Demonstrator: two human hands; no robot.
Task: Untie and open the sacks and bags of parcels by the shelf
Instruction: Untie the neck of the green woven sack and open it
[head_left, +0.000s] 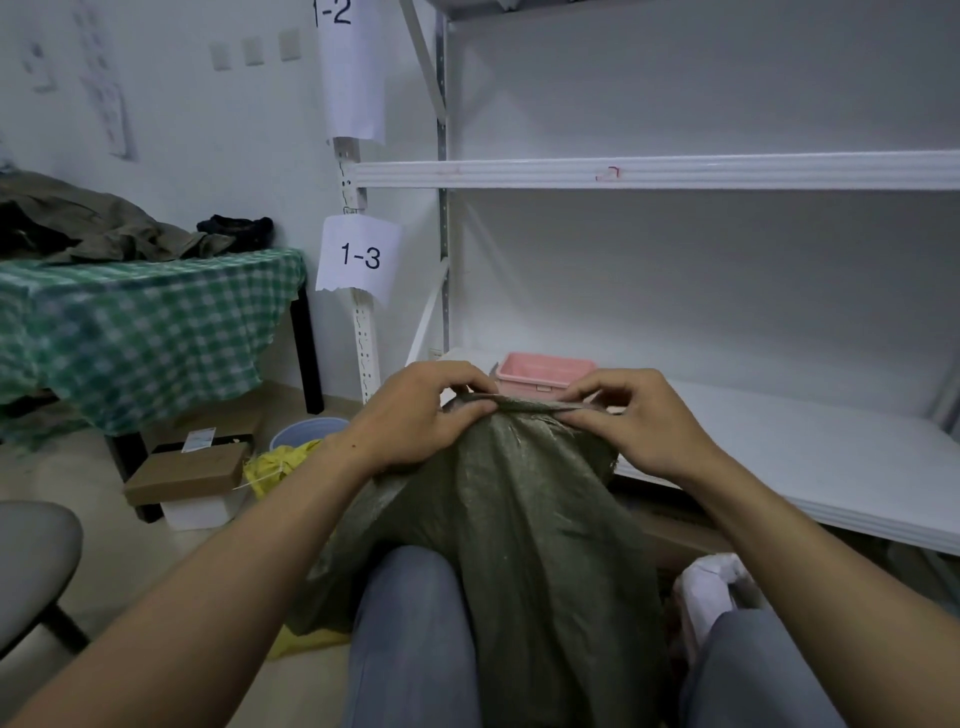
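Both hands pinch the folded top edge of a green sack (519, 519): the left hand (421, 415) at its left end, the right hand (639, 421) at its right. Below them the sack hangs between the person's knees.

Single view, head-worn, wide-angle. Faces forward and down over the person's lap: knees (410, 597) at 6 o'clock, very close, sack (519, 519) at centre, near. Shelf (660, 174) spans 12 to 3 o'clock. Table (130, 322) at 9 o'clock, farther off. Edges look bent, probably by the lens.
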